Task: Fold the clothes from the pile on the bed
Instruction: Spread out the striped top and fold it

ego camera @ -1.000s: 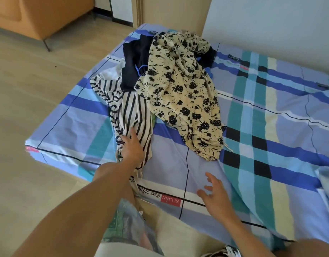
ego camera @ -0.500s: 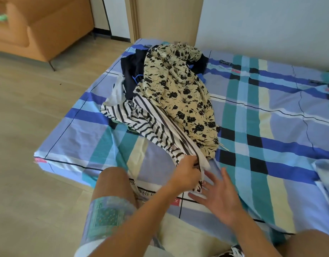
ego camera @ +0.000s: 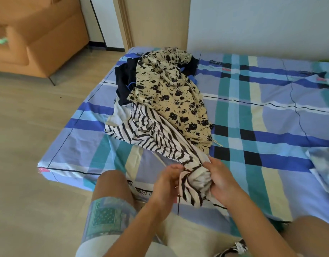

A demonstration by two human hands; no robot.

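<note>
A: Only the head view to go on. What is in hand?

B: Both hands are closed on one bunched end of the striped garment (ego camera: 156,138). The left hand (ego camera: 166,184) pinches it from the left side; the right hand (ego camera: 220,182) wraps the gathered bundle, fingers (ego camera: 209,165) curled over the cloth.

A: And the rest of it?

B: It trails back across the bed (ego camera: 271,127) to the pile, where its far part lies under the edge of the floral garment (ego camera: 174,97). A dark garment (ego camera: 125,76) sits at the back left of the pile, partly under the floral one.

A: So which step?

B: I judge it the first: drawing one piece out of the pile. Nothing on the bed looks folded yet.

A: What does the next move call for?

B: Probably pulling the striped piece clear without dragging the floral one along, then finding its edges and spreading it flat on the bare checked sheet near the person before any fold.
</note>
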